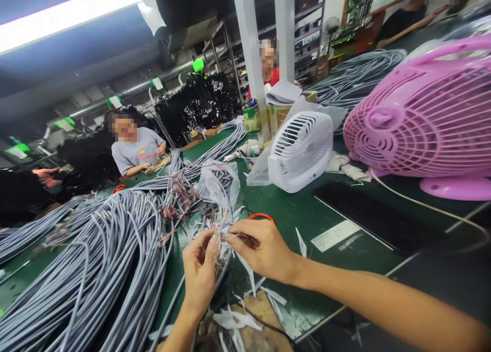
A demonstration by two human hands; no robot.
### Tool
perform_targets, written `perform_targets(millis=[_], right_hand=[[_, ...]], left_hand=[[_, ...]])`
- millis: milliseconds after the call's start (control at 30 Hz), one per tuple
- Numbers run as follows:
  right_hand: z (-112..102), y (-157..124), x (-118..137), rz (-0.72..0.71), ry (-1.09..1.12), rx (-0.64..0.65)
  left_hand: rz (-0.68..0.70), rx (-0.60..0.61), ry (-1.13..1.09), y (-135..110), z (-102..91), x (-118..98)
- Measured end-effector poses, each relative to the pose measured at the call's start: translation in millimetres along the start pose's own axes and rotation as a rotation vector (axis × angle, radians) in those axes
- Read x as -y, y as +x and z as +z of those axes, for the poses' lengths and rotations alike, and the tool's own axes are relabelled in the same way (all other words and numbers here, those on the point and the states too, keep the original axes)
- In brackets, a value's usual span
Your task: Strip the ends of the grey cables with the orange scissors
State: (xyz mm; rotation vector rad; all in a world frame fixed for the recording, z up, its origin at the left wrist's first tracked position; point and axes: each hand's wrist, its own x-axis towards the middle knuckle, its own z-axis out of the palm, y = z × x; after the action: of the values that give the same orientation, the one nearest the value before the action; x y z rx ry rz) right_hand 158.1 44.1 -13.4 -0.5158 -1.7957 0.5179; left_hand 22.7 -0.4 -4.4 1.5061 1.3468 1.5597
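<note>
My left hand (200,270) and my right hand (263,249) meet above the green table (299,209), both pinched on the stripped end of a grey cable (221,238) whose thin coloured wires fan out between my fingertips. The cable runs down and left between my hands into a big bundle of grey cables (95,260). A red-handled tool (261,217) lies just behind my right hand. Torn white strips (245,316) litter the table under my wrists.
A white fan (301,150) and a pink fan (422,111) stand at the right. A clear plastic bag (218,180) lies over cable ends. A person in a grey shirt (134,147) and another in red (268,65) work across the table. More cable coils (356,75) lie beyond.
</note>
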Motion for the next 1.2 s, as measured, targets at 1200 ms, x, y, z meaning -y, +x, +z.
perform_targets(millis=[1200], right_hand=[[-5,12,-3,0.487,0.486,0.132]], left_hand=[[0.014,-0.038,0.136,2,3.0,1]])
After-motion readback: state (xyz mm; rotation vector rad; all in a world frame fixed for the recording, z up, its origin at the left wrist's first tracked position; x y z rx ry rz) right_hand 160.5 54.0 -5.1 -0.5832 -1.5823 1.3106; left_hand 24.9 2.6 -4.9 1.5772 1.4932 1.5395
